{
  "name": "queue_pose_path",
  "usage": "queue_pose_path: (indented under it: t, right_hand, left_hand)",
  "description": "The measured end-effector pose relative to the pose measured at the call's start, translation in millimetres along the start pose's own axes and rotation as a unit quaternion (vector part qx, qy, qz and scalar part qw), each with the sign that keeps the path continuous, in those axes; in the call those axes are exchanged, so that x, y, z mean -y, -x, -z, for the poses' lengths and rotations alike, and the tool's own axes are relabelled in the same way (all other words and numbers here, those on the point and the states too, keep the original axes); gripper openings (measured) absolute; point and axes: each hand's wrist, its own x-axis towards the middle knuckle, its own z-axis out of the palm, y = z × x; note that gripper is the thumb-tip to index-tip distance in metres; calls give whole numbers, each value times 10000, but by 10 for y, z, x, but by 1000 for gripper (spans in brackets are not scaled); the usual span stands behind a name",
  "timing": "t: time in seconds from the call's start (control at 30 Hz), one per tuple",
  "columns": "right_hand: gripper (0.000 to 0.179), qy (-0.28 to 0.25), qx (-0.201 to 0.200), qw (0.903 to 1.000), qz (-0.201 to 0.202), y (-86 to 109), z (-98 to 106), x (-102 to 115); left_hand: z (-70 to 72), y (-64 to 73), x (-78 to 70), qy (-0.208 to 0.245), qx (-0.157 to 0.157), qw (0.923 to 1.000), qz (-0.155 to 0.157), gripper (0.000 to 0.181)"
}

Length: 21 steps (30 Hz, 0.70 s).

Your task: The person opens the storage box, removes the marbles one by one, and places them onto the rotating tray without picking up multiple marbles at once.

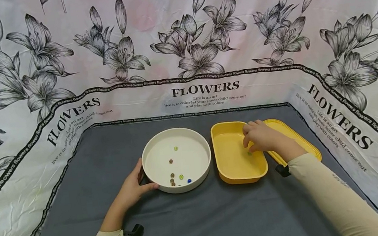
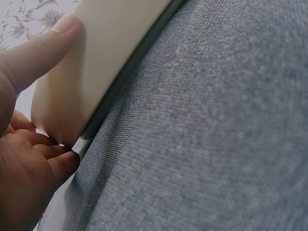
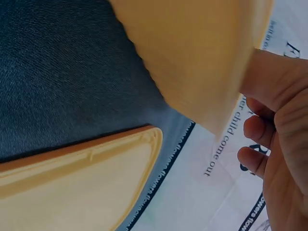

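Note:
A round white tray [image 1: 198,177] holds several small marbles: green ones [image 1: 176,148], brown ones [image 1: 171,161] and a blue one [image 1: 189,181]. My left hand [image 1: 135,184] grips its left side, thumb [image 2: 43,48] on the outer wall and fingers [image 2: 53,166] curled at the base. My right hand [image 1: 262,137] reaches over the right rim into a yellow box [image 1: 228,144], fingers bent downward. A small green marble [image 1: 250,152] shows right below its thumb; I cannot tell whether it is pinched. The box wall [image 3: 192,53] hides those fingertips in the right wrist view.
A yellow lid [image 1: 297,136] lies right of the box, partly under the right forearm. Dark grey cloth [image 1: 187,223] covers the table. A flower-printed white curtain [image 1: 199,54] rises behind it and at both sides.

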Motion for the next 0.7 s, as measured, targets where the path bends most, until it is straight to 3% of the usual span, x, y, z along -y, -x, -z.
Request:
queue_pose_path:
  t: [0.3,0.7]
  right_hand:
    - [13,581,257,9978,202,-50,-90,14]
    - [20,742,434,9960,239,-124,-191,15]
  left_hand:
    - [-9,-23,-1,-16,32,10000,-40,128]
    - [4,-14,26,44,4,10000,-7,128]
